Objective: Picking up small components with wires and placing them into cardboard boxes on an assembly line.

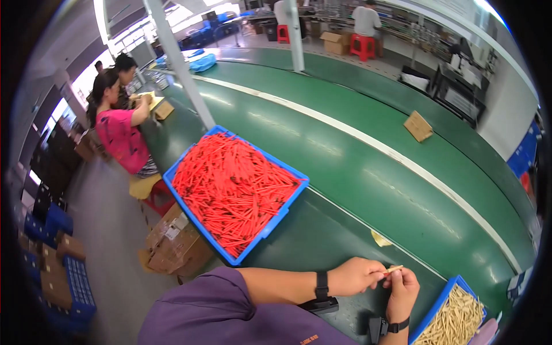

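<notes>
My left hand and my right hand meet over the dark worktop, fingertips pinched together. Between them is a small beige stick, with a bit of red showing at its left end by my left fingers. Both hands are closed on this little piece; how the red and beige parts join is too small to tell. To the left stands a large blue tray heaped with thin red sticks that have dark tips. Beside my right wrist, a smaller blue tray holds many beige sticks.
A green conveyor belt runs beyond the worktop, carrying a cardboard piece. A yellowish scrap lies near the worktop's far edge. A metal post rises behind the large tray. A person in pink sits farther left, above a carton.
</notes>
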`<state>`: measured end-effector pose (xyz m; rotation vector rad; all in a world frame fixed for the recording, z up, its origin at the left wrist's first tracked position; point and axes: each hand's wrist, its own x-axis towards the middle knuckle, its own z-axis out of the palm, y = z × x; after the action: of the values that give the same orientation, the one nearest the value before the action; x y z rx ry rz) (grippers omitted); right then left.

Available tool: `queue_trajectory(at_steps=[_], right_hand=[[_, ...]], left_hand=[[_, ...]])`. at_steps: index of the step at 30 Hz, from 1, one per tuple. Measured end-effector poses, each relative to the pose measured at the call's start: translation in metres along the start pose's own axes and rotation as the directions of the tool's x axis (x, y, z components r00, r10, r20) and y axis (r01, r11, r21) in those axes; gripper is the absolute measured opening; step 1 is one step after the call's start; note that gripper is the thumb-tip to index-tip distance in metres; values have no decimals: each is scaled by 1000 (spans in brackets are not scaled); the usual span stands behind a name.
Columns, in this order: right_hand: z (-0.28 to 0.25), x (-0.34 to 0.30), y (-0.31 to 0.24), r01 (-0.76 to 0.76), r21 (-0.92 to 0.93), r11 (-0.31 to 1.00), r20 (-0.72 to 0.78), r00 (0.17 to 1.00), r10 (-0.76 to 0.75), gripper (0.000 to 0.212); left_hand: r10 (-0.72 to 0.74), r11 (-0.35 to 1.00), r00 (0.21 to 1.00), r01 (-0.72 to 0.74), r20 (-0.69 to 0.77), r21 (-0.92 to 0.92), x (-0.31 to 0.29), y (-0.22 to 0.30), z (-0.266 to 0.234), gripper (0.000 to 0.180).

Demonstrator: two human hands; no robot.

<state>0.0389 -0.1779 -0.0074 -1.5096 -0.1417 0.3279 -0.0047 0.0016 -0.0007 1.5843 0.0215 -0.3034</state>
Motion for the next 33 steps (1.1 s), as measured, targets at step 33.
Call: queue_trajectory(at_steps=[33], right_hand=[[3,1,2,58,57,997,-79,995,-53,11]], left_hand=[[-37,999,995,36,97,5,1,4,-2,25]])
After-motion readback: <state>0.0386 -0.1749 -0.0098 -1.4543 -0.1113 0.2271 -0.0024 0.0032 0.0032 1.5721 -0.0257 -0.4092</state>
